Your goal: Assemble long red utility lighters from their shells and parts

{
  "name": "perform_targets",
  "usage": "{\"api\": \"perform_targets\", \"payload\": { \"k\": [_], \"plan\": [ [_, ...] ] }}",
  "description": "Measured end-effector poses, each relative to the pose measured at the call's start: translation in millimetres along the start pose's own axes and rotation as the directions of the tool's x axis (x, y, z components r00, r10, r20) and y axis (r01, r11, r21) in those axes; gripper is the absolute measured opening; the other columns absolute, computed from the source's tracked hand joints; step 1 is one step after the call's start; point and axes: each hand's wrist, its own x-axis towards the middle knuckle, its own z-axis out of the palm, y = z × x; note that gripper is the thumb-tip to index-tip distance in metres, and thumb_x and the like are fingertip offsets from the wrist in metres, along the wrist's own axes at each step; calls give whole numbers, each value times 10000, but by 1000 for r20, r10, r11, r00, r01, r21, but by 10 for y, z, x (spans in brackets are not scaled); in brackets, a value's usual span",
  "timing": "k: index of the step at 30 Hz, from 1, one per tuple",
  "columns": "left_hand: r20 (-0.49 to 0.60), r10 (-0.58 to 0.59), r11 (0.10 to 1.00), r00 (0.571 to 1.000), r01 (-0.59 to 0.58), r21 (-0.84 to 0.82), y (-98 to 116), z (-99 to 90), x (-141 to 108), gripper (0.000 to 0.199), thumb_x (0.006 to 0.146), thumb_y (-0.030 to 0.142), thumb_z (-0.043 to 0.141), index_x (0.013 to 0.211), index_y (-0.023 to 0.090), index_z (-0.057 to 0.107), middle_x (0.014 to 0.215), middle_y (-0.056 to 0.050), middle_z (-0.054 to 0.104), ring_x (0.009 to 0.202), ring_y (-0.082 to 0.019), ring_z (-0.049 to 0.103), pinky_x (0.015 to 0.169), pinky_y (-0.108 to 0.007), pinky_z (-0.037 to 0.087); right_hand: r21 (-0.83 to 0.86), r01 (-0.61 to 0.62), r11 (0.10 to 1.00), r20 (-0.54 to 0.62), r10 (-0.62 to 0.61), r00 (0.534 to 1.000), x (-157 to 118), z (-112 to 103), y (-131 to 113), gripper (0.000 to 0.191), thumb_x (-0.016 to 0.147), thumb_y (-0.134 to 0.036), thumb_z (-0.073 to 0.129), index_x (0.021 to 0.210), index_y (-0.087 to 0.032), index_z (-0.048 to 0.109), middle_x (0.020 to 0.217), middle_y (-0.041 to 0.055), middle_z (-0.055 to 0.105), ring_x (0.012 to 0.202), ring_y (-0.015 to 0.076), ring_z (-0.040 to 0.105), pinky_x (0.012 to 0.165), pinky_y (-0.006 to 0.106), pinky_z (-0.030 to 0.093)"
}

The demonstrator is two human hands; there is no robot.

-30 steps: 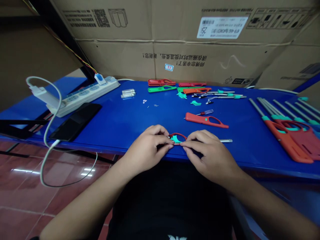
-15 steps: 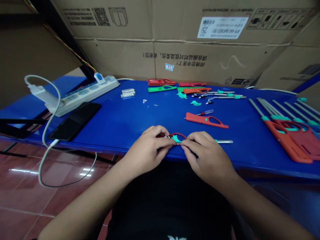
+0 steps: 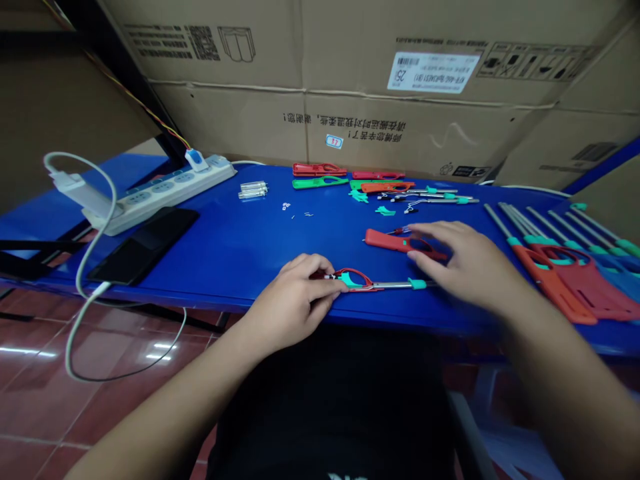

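Observation:
Near the table's front edge, my left hand (image 3: 300, 293) grips a half-built red gas lighter (image 3: 357, 279) by its handle end. Its casing lies open, showing a green trigger and a thin wire. From it a metal tube (image 3: 393, 285) with a green collar points right. My right hand (image 3: 460, 257) hovers over the right end of a loose red casing half (image 3: 385, 240), thumb and fingers apart. Whether it touches the casing cannot be told. A small screwdriver (image 3: 399, 231) lies just behind that casing, its handle partly hidden by my fingertips.
Several lighters (image 3: 555, 267) lie at the right. Casing halves (image 3: 320, 182), green triggers (image 3: 385, 211) and metal tubes with wires (image 3: 430, 195) lie along the back. Clear cylinders (image 3: 253, 190), a phone (image 3: 145, 243) and a power strip (image 3: 165, 193) are left. A cardboard box (image 3: 250, 127) stands behind.
My right hand has let go of the half-built lighter and moved right and away from me, over the loose red casing. The left hand keeps its hold. The view has shifted slightly.

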Motion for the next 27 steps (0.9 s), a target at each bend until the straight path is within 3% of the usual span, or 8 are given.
{"api": "perform_targets", "payload": {
  "k": [2,4,8,12,15,20,24,27],
  "plan": [
    [-18,6,1000,1000,-6,-6,-1,3,1,271,982,212,523,1133,263,742,1133,-80,581,1039,-215,543,894,-394,467,-34,-32,999,104,35,994,123,-46,268,568,853,-494,630,1328,-182,630,1284,148,665,1198,358,594,988,538,491],
    [-22,11,1000,1000,-11,-13,2,1,4,270,984,210,520,1124,261,745,1130,-81,581,1048,-213,542,904,-393,465,-12,-8,1000,218,10,976,223,-43,428,576,828,-530,631,1298,-199,657,1229,135,678,1109,324,635,953,499,511],
    [-34,19,1000,999,-19,-8,14,-6,4,268,976,199,529,1117,267,747,1137,-79,585,1061,-215,545,914,-396,460,62,-9,998,306,-10,952,318,1,455,419,812,-533,633,1070,-221,739,1022,85,687,826,226,652,754,390,539],
    [-45,36,999,998,-34,34,18,2,8,258,957,177,549,1099,265,746,1166,-76,595,1083,-229,555,916,-420,450,107,23,994,210,-46,977,316,-1,264,313,770,-476,687,933,-213,735,959,71,688,847,232,648,760,380,525],
    [-71,49,998,996,-47,34,18,9,18,247,945,165,560,1083,256,745,1185,-79,599,1095,-232,560,921,-422,458,189,151,970,130,-177,976,305,-9,21,294,776,-419,702,981,-211,731,1018,71,700,944,241,655,840,379,516],
    [-235,18,998,972,-30,-47,48,-38,-38,147,881,129,605,962,182,716,1006,-62,629,939,-183,602,845,-345,490,304,185,935,228,-260,938,325,31,-345,305,789,-374,717,1032,-193,752,998,62,716,854,203,665,796,341,527],
    [-422,-26,999,906,4,-52,63,-159,-111,90,832,131,649,916,153,671,896,-35,620,824,-153,599,765,-293,492,331,188,925,268,-283,921,343,87,-490,314,766,-313,724,1050,-186,762,990,58,710,848,194,658,800,326,519],
    [-357,-76,997,931,82,1,4,-272,-122,272,846,220,675,1114,175,677,1044,-58,641,969,-194,622,878,-331,507,325,215,921,300,-316,900,354,120,-576,310,778,-311,717,1056,-184,769,998,66,707,864,199,659,813,329,511]
  ]
}}
